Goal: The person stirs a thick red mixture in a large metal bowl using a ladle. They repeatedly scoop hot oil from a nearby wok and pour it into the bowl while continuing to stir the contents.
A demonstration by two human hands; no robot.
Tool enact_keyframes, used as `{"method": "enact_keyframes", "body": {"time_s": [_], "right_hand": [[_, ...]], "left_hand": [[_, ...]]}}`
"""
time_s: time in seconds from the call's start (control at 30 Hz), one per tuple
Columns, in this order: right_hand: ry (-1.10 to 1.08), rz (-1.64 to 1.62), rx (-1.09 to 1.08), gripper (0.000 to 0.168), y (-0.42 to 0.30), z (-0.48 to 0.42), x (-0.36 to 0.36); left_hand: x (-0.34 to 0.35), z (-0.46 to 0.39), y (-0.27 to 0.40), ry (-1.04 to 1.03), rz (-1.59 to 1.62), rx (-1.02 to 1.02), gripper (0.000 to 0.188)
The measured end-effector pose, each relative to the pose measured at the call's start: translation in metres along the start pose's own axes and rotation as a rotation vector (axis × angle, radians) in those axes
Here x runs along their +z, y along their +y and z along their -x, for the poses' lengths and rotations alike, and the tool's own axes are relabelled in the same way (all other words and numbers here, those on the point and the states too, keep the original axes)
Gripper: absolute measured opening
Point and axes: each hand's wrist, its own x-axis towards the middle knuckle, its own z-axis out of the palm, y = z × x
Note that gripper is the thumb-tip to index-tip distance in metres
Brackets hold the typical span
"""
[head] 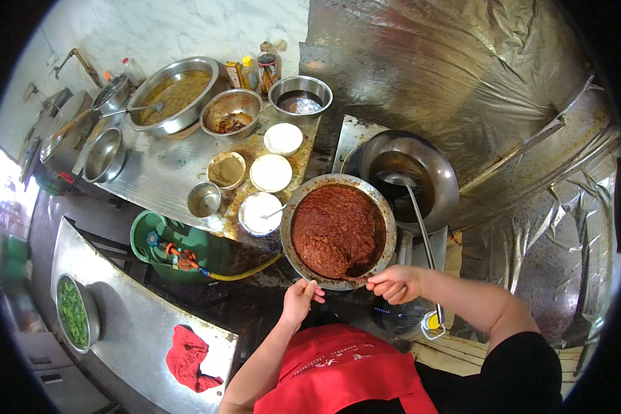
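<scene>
Before me a wide metal basin [389, 227] holds dark red chili paste [336, 227] with visible bits in it. My left hand [301, 300] pinches the near rim of this basin between thumb and fingers. At the near right rim, my right hand [397, 284] is closed around a thin, paste-coloured utensil [356, 279] whose end reaches the paste; its exact kind is unclear. Just beyond and to the right sits a wok [442, 181] with dark liquid. A long-handled ladle [418, 212] rests in the wok, its handle passing behind my right forearm.
A metal-topped table [150, 165] at left bears bowls of white and brown powder, steel bowls, bottles and a big basin of yellowish food [215, 77]. Below stand a green gas cylinder [139, 243] with a yellow hose [248, 271], a red cloth [189, 357] and a bowl of greens [72, 313].
</scene>
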Motion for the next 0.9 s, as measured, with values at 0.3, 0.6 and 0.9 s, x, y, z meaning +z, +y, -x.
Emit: {"method": "enact_keyframes", "body": {"time_s": [0.3,0.6,0.9], "right_hand": [[-0.545,-0.557,-0.182,0.027,0.026,-0.033,-0.008],[-0.749,-0.667,-0.294,0.028,0.021,-0.027,-0.008],[-0.739,-0.6,-0.386,0.028,0.035,-0.006,-0.019]], "left_hand": [[0.003,0.006,0.009,0.026,-0.025,-0.017,0.02],[0.004,0.004,0.004,0.033,-0.052,-0.012,0.019],[0.006,0.008,0.009,0.041,-0.098,-0.03,0.02]]}}
